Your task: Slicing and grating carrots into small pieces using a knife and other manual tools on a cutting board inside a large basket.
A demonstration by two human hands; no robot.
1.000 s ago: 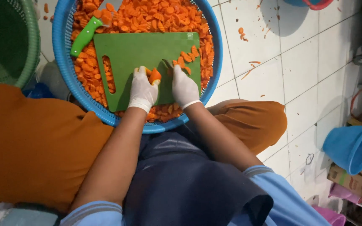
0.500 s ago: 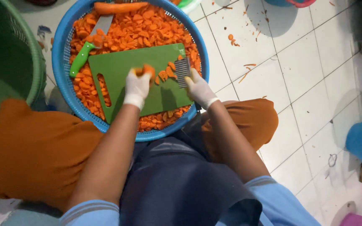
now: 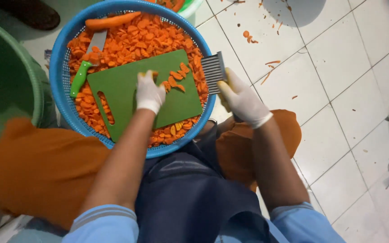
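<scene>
Item 1, my left hand (image 3: 149, 93), white glove: fingers (image 3: 146, 80) curled down on the green cutting board (image 3: 127, 85), pinning what looks like a small carrot stub under the fingertips; I cannot tell how firm the grip is.

Item 2, my right hand (image 3: 244, 100), white glove: fingers clenched around the handle of a crinkle cutter (image 3: 214, 69), its ridged blade upright, held just over the basket rim, apart from the board.

Item 3, carrot slices (image 3: 176, 81): a short row lying on the board just right of my left hand.

Item 4, blue basket (image 3: 61, 67): carries the board, which rests on a bed of sliced carrot (image 3: 145, 38); one whole carrot (image 3: 112, 20) at the far edge.

Item 5, green-handled knife (image 3: 83, 76): lying in the slices, left of the board.

Item 6, floor: white tiles (image 3: 338, 67) with scattered carrot scraps.

Risks, as I judge them: the board sits on loose slices, so it may rock under pressure; the stub is short, leaving my fingertips close to any blade descent; scraps on tile could be slippery.
</scene>
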